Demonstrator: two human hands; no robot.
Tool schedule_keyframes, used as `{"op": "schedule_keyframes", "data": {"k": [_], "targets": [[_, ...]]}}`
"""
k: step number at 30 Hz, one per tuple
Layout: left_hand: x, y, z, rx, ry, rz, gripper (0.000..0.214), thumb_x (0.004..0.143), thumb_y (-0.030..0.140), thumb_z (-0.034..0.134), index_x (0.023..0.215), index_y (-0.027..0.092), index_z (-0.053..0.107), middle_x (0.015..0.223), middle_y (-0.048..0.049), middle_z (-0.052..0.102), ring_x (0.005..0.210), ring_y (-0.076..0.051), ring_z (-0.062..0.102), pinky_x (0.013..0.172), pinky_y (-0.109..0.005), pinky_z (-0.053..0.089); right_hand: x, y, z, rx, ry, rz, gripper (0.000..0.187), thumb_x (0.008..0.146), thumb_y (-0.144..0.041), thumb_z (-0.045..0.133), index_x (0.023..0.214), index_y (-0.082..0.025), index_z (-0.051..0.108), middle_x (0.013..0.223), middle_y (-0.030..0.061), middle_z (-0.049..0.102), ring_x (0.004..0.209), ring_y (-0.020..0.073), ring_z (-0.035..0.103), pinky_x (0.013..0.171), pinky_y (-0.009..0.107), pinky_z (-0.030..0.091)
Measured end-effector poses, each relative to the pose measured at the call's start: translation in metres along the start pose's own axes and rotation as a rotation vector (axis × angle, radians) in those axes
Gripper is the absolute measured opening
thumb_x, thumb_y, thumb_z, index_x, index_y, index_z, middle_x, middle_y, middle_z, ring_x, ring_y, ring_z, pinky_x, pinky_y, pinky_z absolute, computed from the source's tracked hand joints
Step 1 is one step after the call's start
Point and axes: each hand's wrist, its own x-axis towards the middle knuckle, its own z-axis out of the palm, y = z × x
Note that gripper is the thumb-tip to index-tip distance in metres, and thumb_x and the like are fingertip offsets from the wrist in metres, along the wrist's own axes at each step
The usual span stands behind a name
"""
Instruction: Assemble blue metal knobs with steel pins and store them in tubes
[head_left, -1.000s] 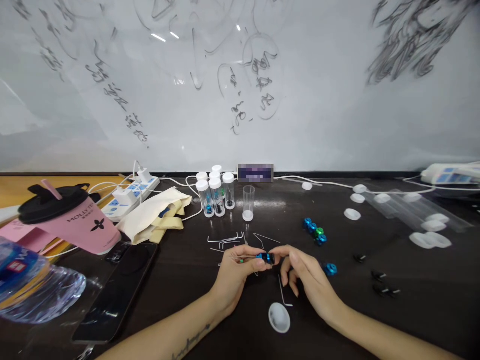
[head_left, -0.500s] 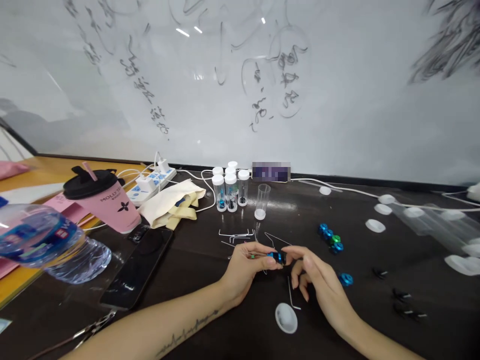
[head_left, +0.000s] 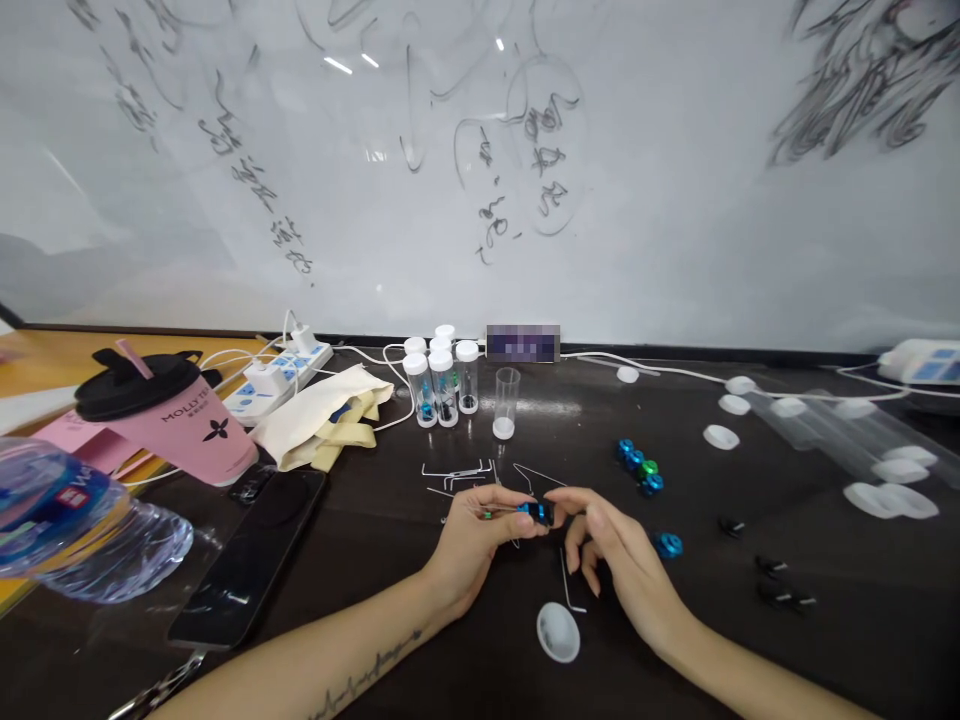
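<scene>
My left hand [head_left: 480, 540] and my right hand [head_left: 611, 555] meet over the dark table [head_left: 420, 640], both pinching a small blue and black part [head_left: 537, 513]. A thin metal rod with a green tip sticks out leftward from the left fingers. A bent hex key [head_left: 568, 585] lies under my right hand, and a white cap [head_left: 559, 632] sits just in front of it. Several more hex keys [head_left: 457, 472] lie beyond my left hand. Blue and green nuts [head_left: 639, 467] cluster to the right, with a lone blue nut [head_left: 667, 545] near my right wrist.
Capped vials [head_left: 442, 385] and an open vial [head_left: 506, 402] stand at the back. At left are a pink cup [head_left: 161, 425], water bottle [head_left: 75, 525], phone [head_left: 251, 560], cloth bag [head_left: 322, 425] and power strip [head_left: 277, 372]. White caps and clear tubes [head_left: 847, 440] lie right, black screws [head_left: 780, 590] nearer.
Only the head camera swung, right and then back left; both hands stay joined on the small part in the same pose.
</scene>
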Motion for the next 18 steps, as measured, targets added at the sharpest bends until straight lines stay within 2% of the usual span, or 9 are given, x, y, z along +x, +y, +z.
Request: {"op": "schedule_keyframes", "data": {"k": [7,11,18], "targets": [[-0.0002,0.0001,0.0009,0.0,0.01,-0.015,0.02,0.061,0.013,0.084,0.079,0.012,0.074,0.07,-0.0053,0.075,0.066,-0.013,0.068,0.071,-0.023,0.051,0.0001,0.0002,-0.0006,-0.022,-0.016,-0.001,0.039,0.1,-0.044,0.035,0.112,-0.018,0.061,0.083,0.005,0.057,0.055,0.0109,0.055,0.037,0.019,0.044],[-0.0005,0.0007,0.0017,-0.006,0.023,-0.021,0.021,0.06,0.014,0.085,0.078,0.012,0.074,0.069,-0.0052,0.075,0.065,-0.013,0.068,0.072,-0.024,0.051,-0.0007,-0.0004,-0.0006,-0.016,-0.005,0.002,0.039,0.099,-0.045,0.035,0.117,-0.018,0.059,0.085,0.0057,0.057,0.056,0.0113,0.055,0.037,0.019,0.043],[0.0005,-0.0007,-0.0002,0.011,0.018,-0.026,0.02,0.062,0.013,0.083,0.079,0.012,0.074,0.072,-0.0063,0.076,0.067,-0.013,0.069,0.073,-0.024,0.051,-0.0019,0.0003,-0.0011,-0.036,-0.011,0.011,0.04,0.1,-0.045,0.035,0.113,-0.017,0.06,0.076,0.0035,0.056,0.053,0.011,0.054,0.038,0.019,0.043]]}}
